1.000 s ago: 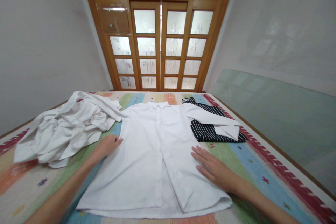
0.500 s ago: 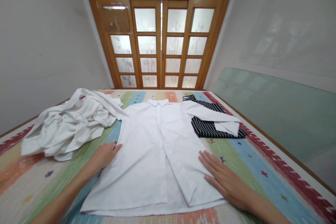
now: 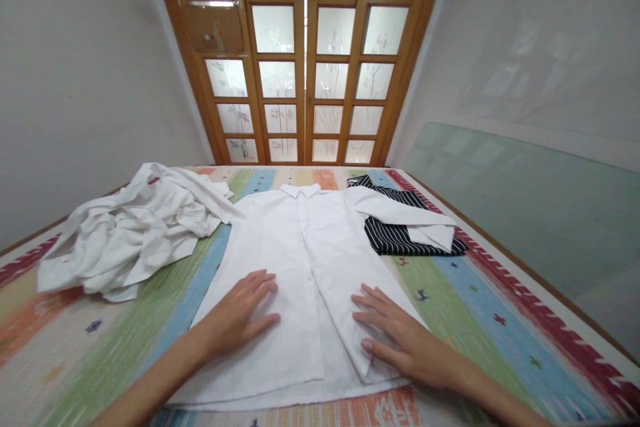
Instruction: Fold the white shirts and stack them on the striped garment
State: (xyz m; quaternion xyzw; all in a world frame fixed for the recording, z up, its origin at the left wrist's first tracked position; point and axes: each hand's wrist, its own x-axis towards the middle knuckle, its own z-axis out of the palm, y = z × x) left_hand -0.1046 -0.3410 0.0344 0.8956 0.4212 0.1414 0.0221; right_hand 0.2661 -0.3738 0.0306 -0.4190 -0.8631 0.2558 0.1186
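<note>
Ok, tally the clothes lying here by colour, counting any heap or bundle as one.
White: 2, the shirt and the heap
Black with white stripes: 1, the bundle
Total: 3

The shirt [image 3: 300, 247] is white, the garment [image 3: 387, 237] black-and-white striped, the panel [image 3: 520, 200] apparently pale green.

Wooden glass-paned doors [image 3: 301, 80] stand between pale walls [image 3: 90, 80].
</note>
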